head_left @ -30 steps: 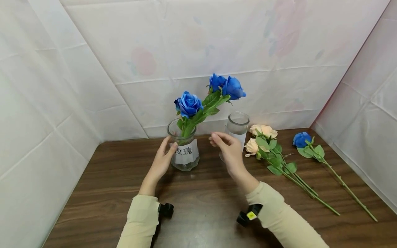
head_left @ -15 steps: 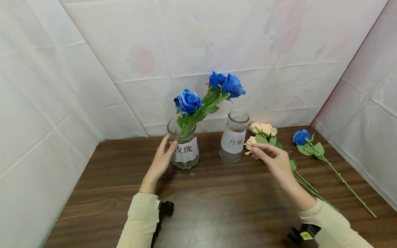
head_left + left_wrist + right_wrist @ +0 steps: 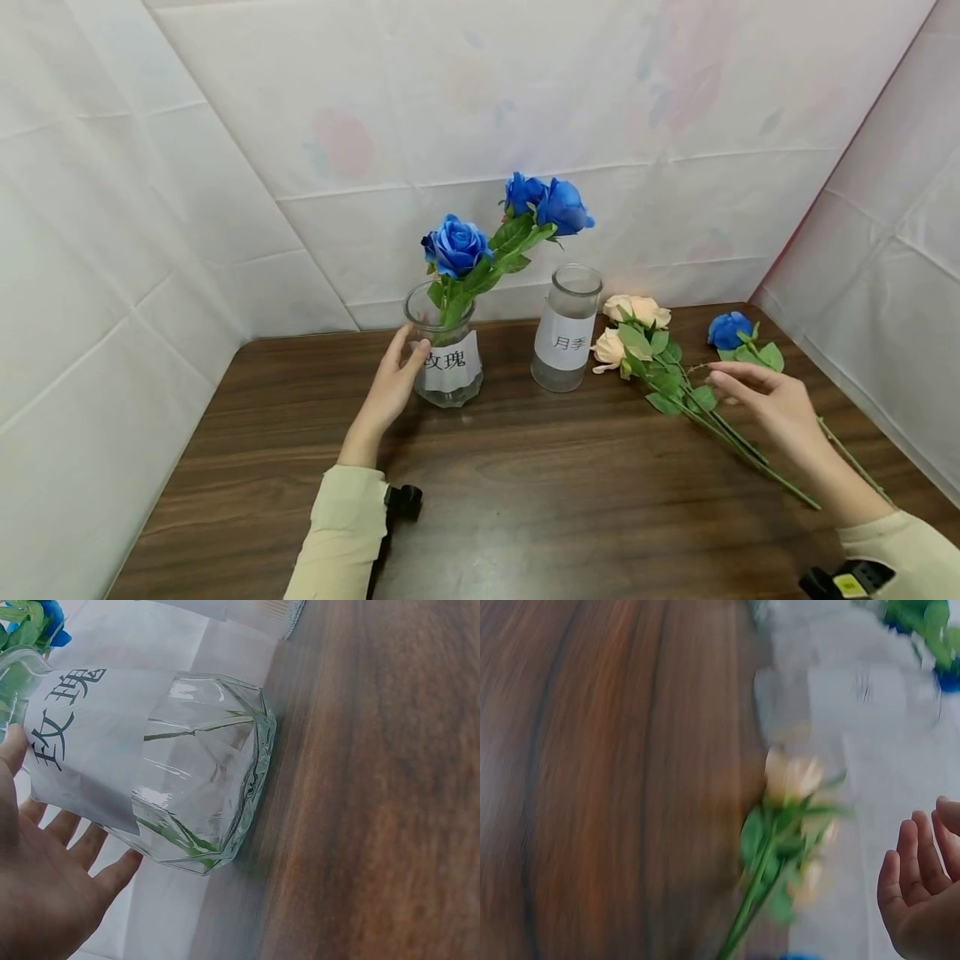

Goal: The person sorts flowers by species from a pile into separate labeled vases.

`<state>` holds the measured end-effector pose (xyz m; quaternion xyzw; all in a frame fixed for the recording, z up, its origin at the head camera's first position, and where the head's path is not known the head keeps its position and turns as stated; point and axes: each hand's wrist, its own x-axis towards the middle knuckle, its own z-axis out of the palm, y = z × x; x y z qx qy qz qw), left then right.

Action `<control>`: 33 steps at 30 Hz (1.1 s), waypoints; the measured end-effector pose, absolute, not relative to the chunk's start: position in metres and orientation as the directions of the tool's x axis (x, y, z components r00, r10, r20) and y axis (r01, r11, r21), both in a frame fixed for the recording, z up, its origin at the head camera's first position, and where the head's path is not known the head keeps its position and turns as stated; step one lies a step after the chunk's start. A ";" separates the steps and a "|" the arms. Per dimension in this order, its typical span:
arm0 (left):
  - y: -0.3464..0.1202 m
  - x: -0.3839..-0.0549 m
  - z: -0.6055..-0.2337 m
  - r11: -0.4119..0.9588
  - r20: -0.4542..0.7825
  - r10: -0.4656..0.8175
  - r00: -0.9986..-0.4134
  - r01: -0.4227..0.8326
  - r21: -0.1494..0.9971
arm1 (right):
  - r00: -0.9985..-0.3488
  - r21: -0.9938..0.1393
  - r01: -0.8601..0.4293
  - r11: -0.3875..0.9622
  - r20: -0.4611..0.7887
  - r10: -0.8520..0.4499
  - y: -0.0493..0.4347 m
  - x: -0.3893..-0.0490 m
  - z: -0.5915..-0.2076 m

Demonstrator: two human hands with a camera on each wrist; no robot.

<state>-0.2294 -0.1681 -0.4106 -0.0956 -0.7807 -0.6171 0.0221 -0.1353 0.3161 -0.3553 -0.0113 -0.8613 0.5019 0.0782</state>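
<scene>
My left hand (image 3: 388,390) holds the left side of a wide glass vase (image 3: 448,397), thumb in front and fingers behind it. In the left wrist view the faceted vase (image 3: 202,780) shows green stems inside. Several blue roses (image 3: 459,246) stand in it, leaning right. My right hand (image 3: 772,408) hovers over the right part of the table, holding nothing, its fingers loosely bent. Below it a single blue rose (image 3: 727,330) lies on the table, its stem partly hidden by the hand. Peach roses (image 3: 609,347) lie just left of that hand.
A taller glass vase (image 3: 566,379) with a white paper label stands between the wide vase and the peach roses, without flowers. White cloth (image 3: 420,100) walls the wooden table (image 3: 480,500) at the back and sides.
My right hand has moved right, from in front of the taller vase, past the peach roses, to above the lone blue rose's stem. The left hand has stayed on the wide vase.
</scene>
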 end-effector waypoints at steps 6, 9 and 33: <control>-0.167 -0.230 -0.411 0.224 0.152 0.128 -0.980 0.178 0.958 | -0.980 -0.836 0.003 0.549 0.107 0.168 0.365 -0.137 -0.365; -0.167 -0.230 -0.412 0.226 0.153 0.129 -0.980 0.179 0.958 | -0.976 -0.822 0.036 0.568 0.093 0.196 0.385 -0.139 -0.370; -0.167 -0.231 -0.410 0.223 0.153 0.122 -0.981 0.178 0.959 | -0.965 -0.740 0.139 0.658 0.049 0.258 0.475 -0.158 -0.408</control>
